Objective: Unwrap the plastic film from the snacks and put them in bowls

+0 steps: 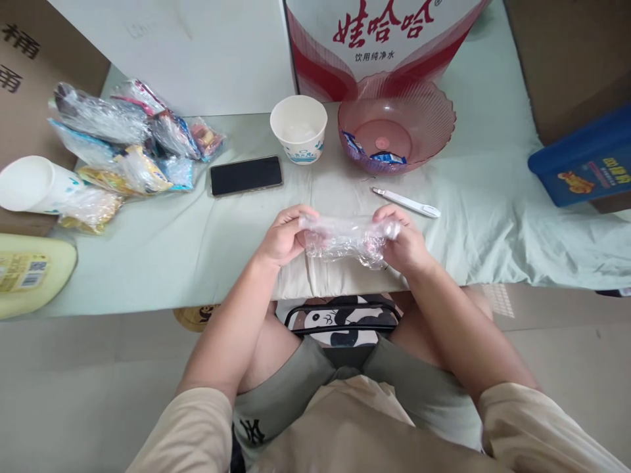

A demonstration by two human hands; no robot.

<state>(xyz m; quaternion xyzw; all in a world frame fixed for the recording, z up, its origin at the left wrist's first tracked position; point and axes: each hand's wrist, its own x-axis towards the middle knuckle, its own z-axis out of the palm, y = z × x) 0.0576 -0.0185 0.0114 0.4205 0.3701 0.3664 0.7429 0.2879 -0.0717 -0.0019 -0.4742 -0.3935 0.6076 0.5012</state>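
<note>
A crumpled sheet of clear plastic wrap [345,240] is stretched between my two hands, just above the table's front edge. My left hand [284,236] pinches its left end, and my right hand [405,242] grips the right end. Some of the fingers are hidden behind the film. Beyond my right hand lies a white utility knife [407,202]. Farther back stand a white paper cup [298,131] and a pink ribbed bowl [428,125] with blue wrapped packets [387,157] inside. A black phone [246,176] lies to the left of the cup.
Several plastic-wrapped snack packets [133,131] are heaped at the left, beside a tipped paper cup [29,185] and a yellow bottle [34,272]. A red-and-white carton [384,39] stands behind the bowl. At the right is a blue container [582,157].
</note>
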